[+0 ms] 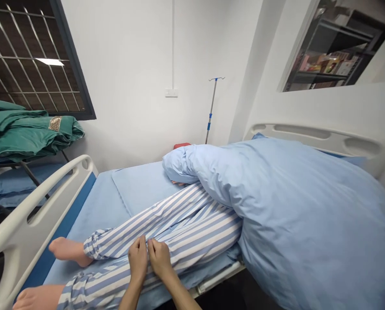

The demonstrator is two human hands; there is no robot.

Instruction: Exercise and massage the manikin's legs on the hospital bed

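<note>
Both of my hands are closed into fists, side by side over the near leg of the striped trousers (205,232). My left hand (138,257) is curled with its thumb side toward the other hand. A narrow gap separates it from my right hand (159,256), also curled. No fabric is visibly drawn up into either fist; whether they press on the leg, I cannot tell. The blue-and-white trousers are on a manikin-like figure lying on the bed, with bare feet (70,250) at the left. A light blue quilt (296,206), folded back, hides its upper body.
The bed's pale footboard (37,202) stands at the left and its headboard (328,133) at the far right. Behind the bed is a drip stand (212,107). Green folded cloth (27,133) lies at the back left. The bed rail (220,277) runs along the near edge.
</note>
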